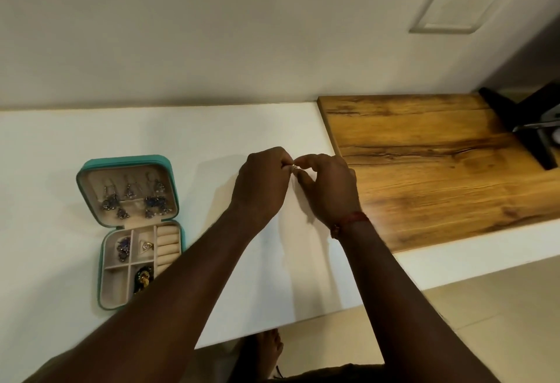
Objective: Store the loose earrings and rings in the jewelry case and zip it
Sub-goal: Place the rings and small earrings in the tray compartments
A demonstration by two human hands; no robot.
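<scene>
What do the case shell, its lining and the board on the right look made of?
Jewelry case shell: likely faux leather, teal, smooth with a slight sheen. Lining: beige, matte, velvety fabric, apparently. Board: wood, clear grain and dark streaks, satin finish.

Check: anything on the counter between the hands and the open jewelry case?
Nothing. The head view shows only bare white counter between the jewelry case and the left hand, which pinches a small shiny piece with the right hand.
</scene>
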